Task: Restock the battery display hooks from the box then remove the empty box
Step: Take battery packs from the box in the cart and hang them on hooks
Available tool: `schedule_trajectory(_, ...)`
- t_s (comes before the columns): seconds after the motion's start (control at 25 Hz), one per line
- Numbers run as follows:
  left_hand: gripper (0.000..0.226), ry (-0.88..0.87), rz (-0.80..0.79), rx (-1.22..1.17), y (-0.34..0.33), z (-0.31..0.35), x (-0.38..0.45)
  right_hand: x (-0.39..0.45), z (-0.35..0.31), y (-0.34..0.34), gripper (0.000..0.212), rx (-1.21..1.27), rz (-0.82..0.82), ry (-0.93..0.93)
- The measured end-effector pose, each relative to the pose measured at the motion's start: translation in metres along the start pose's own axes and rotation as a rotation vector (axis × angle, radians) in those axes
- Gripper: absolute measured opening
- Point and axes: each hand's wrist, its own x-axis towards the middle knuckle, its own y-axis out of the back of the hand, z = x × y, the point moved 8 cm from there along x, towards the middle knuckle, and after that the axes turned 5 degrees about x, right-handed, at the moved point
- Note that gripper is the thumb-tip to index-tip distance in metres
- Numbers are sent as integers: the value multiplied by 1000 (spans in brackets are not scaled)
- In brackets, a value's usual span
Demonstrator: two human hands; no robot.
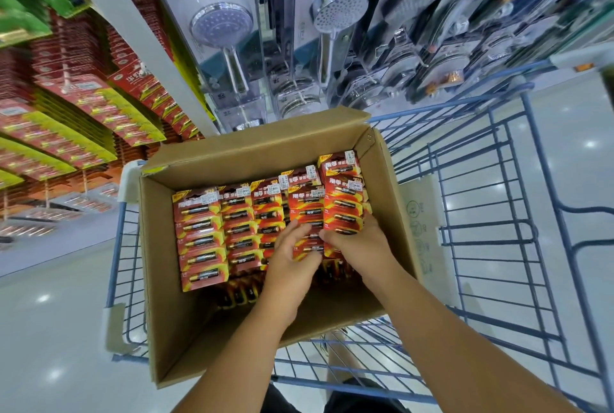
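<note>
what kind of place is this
Most likely a shop aisle: carded battery packs hang on display hooks, packaged shower heads carry price stickers, and the cardboard box sits in a blue wire trolley.

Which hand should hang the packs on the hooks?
Left, probably: the hooks are on the left side, nearer the left hand. The right hand would have to cross over the box.

An open box [172,329] sits in the left part of a cart [498,246]. Battery packs [202,233] lie in rows inside the box, filling its far half. Both hands reach into the box: the left hand [292,256] and right hand [358,239] meet on the packs at the right. Behind the cart hang shower heads [221,27]; to the left, hooks carry more battery packs [99,103]
</note>
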Motion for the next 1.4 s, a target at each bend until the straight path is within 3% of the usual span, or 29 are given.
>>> schedule_trajectory(0.12, 45, 39, 261, -144, 7, 6, 0, -1, 2, -1, 70, 261, -28, -72)
schedule_trajectory(0.2, 55, 158, 321, -275, 7, 3, 4, -2, 2, -1, 58, 329, -40, -108)
schedule_trajectory(0.32, 42, 435, 93, -470, -5, -1, -2, -5, 1, 3, 40, 341, -56, -138)
schedule_trajectory(0.4, 34, 467, 1, -459, 1, 2, -14, -10, -5, 10, 30, 300, -40, -120)
schedule_trajectory(0.52, 36, 350, 12, -371, 27, 19, -30, -24, -23, 12, 21, 293, -65, -59)
schedule_trajectory(1.04, 34, -379, 140, -316, 263, 179, -130, -200, -199, -114, 47, 488, -461, 382)
schedule_trajectory(1.16, 29, -475, 177, -318, 312, 201, -162, -244, -236, -143, 43, 497, -480, 478)
schedule_trajectory(1.4, 18, -585, 419, -379, 380, 237, -237, -316, -310, -187, 27, 423, -543, 674)
